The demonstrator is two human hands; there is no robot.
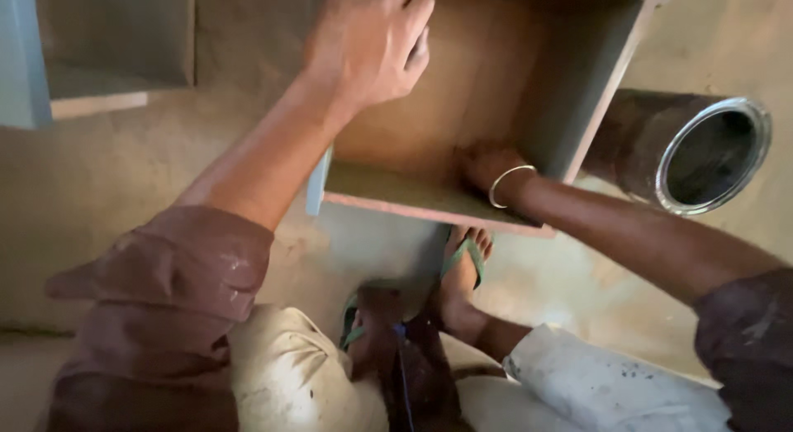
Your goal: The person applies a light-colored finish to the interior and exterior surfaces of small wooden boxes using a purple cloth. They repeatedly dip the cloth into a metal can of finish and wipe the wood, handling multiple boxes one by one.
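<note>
- Brown plywood forms the open box (462,93) lying on its side on the dusty floor (107,176), just in front of the person's sandalled foot (462,271).
- The left hand (368,40) is pressing down on the box's near wall, fingers held together and curled.
- The right hand (487,166), wearing a metal bangle (508,184), is reaching inside; whether it is spread or closed cannot be told.
- A metal tin (686,151) is lying just beside the box.
</note>
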